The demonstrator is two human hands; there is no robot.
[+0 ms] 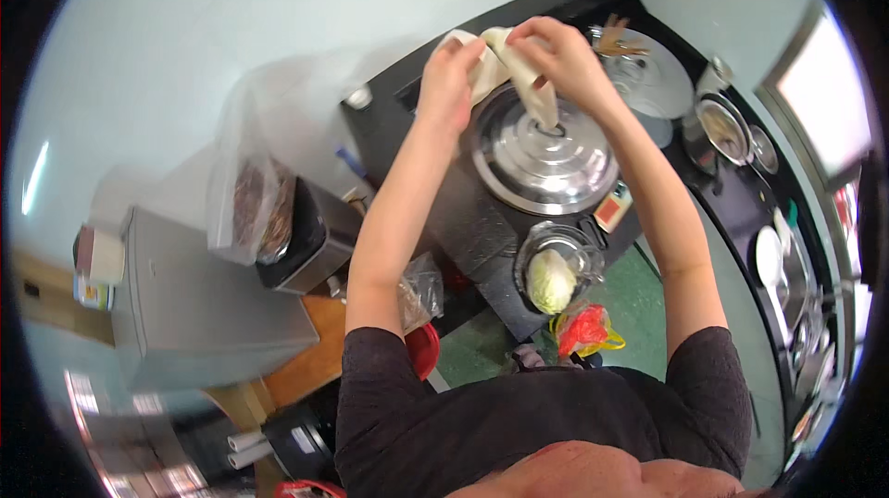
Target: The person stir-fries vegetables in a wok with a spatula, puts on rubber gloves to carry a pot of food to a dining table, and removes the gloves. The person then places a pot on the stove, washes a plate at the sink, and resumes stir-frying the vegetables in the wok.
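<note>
In the head view, my left hand (448,78) and my right hand (555,57) are raised at the far part of the dark counter. Both grip a pale cream cloth (510,64), its folds hanging between and below the fingers. Part of the cloth hangs over the round steel lid (545,172), near its handle. Nearer my body, a cabbage head (551,281) rests in a clear glass bowl (531,238). A small orange and white box (612,208) lies beside the lid's lower right edge.
A black bin (316,241) with a plastic bag of brown stuff (257,206) stands left. At right are a large round lid (667,74), a steel pot (719,130) and a white ladle (769,258). A red and yellow bag (583,331) is below the bowl.
</note>
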